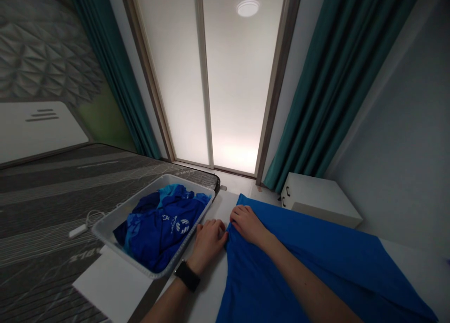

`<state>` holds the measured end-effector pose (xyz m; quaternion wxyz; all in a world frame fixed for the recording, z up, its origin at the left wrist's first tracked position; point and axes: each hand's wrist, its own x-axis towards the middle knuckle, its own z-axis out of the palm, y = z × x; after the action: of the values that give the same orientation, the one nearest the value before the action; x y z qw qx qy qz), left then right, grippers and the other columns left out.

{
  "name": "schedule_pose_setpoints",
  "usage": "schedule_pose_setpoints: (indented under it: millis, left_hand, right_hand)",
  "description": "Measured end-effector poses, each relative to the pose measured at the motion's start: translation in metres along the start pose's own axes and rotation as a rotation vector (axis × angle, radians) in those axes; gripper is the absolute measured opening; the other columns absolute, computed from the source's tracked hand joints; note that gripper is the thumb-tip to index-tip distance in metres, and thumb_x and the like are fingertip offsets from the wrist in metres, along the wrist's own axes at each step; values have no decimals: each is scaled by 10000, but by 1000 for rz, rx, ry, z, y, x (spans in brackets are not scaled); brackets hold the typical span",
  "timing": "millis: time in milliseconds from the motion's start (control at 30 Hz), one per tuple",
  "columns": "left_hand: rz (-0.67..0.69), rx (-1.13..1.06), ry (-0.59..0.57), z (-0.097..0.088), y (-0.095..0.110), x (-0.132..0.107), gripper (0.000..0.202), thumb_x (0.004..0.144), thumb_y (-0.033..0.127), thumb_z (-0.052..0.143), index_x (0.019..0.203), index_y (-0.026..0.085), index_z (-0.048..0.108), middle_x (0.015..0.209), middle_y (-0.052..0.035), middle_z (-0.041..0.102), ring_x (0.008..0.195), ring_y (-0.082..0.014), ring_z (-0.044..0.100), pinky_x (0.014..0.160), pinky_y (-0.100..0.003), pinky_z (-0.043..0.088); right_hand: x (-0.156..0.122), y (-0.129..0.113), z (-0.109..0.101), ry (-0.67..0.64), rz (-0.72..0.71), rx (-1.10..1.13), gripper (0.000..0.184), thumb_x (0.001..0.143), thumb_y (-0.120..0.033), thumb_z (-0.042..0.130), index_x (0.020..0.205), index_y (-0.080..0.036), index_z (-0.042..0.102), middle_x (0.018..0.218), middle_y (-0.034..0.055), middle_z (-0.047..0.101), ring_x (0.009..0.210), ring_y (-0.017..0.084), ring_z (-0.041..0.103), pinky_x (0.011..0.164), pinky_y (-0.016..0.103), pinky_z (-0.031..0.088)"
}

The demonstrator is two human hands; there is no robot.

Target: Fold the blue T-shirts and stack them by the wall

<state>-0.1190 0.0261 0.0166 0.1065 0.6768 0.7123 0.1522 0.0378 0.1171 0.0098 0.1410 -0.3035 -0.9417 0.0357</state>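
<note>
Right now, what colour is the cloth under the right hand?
Blue; the cloth shows best in the head view.

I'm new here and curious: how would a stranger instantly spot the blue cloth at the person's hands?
In front of the pale, wood-framed door stands a white table. Across it lies a plain blue cloth, with the left hand and right hand at its left edge. Unlike the heaped blue clothes in the translucent plastic bin alongside, it is spread out and shows no print.

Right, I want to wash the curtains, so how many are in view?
2: the left curtain and the right curtain, one on each side of the pale door. Any outside the frame can't be counted.
</note>
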Motion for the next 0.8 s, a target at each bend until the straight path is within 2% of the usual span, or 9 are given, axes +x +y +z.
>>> schedule_pose_setpoints:
  millis: [300, 467, 600, 700, 800]
  left_hand:
    - [2, -23, -4, 1, -3, 1, 117, 895, 274, 545, 929, 209, 637, 911, -27, 683, 953, -232, 594, 798, -348, 312]
    - [1, -92, 80, 4, -1, 3, 178, 944, 282, 483, 967, 212, 644, 876, -18, 685, 913, -216, 606, 780, -347, 328]
    - [62, -102, 123, 6, 1, 5, 214, 956, 266, 477, 1084, 226, 645, 992, -36, 677, 980, -218, 594, 817, -352, 358]
    - [168, -55, 105, 8, 1, 6, 275, 955, 231, 477, 1184, 259, 627, 1099, -40, 660, 1033, -223, 572, 858, -356, 380]
    - [233, -7, 63, 9, 1, 5, 289, 959, 220, 470, 1189, 275, 637, 1110, -37, 661, 1034, -227, 562, 874, -358, 398]
  right_hand:
    - [4, -4, 8, -3, 45, -3, 89, 937, -171, 512, 967, -190, 594, 1047, 67, 623, 1033, 207, 531, 918, 344, 336]
    - [2, -2, 15, 64, 57, 80, 189, 914, -145, 518, 1076, -203, 596, 1128, 78, 590, 1112, 220, 500, 952, 347, 340]
    - [4, 19, 12, 147, 170, 112, 307, 923, -87, 431, 1156, -206, 593, 1191, 99, 560, 1138, 222, 480, 943, 338, 353]
    - [13, 42, 4, 115, 261, 69, 379, 912, -46, 386, 1171, -215, 605, 1179, 105, 552, 1102, 226, 484, 912, 336, 362]
    - [26, 65, -3, 38, 265, 36, 409, 910, -36, 367, 1180, -233, 605, 1209, 103, 522, 1133, 231, 453, 930, 349, 344]
